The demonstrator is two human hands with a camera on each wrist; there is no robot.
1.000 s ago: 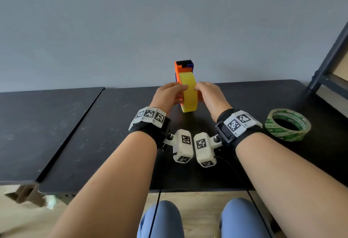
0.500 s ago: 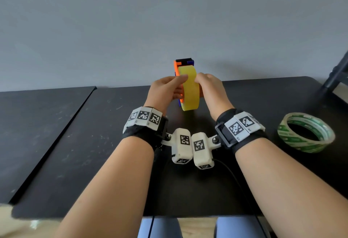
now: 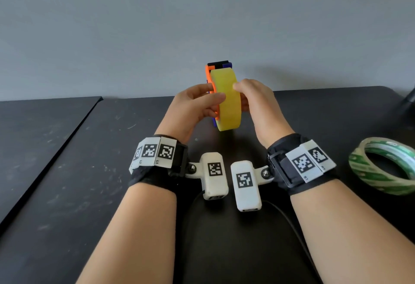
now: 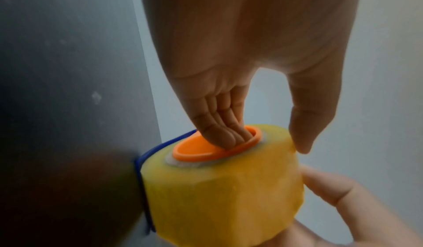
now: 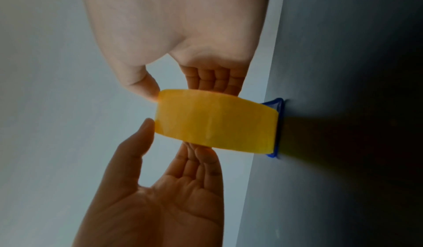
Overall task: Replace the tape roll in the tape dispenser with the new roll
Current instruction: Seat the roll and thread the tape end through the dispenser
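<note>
A thick yellow tape roll (image 3: 226,101) sits on edge in the orange, blue and black tape dispenser (image 3: 210,77), which stands on the black table (image 3: 89,171). My left hand (image 3: 197,106) holds the dispenser's left side. In the left wrist view its fingers (image 4: 219,133) press into the orange hub (image 4: 194,148) and the thumb lies at the yellow roll's (image 4: 217,196) rim. My right hand (image 3: 253,99) grips the roll from the right, thumb (image 5: 146,89) on the yellow roll's (image 5: 215,124) outer face, fingers behind it. A blue side plate (image 5: 277,106) meets the table.
A green and white tape roll (image 3: 381,166) lies flat on the table near my right wrist. A second black tabletop (image 3: 33,137) adjoins on the left, with a seam between the two. A grey wall stands right behind the dispenser. A dark frame post (image 3: 409,101) shows at the far right.
Both hands stay on the dispenser and yellow roll. My left thumb has slid onto the roll's outer face. The head view has shifted, so the green roll now sits nearer the right edge.
</note>
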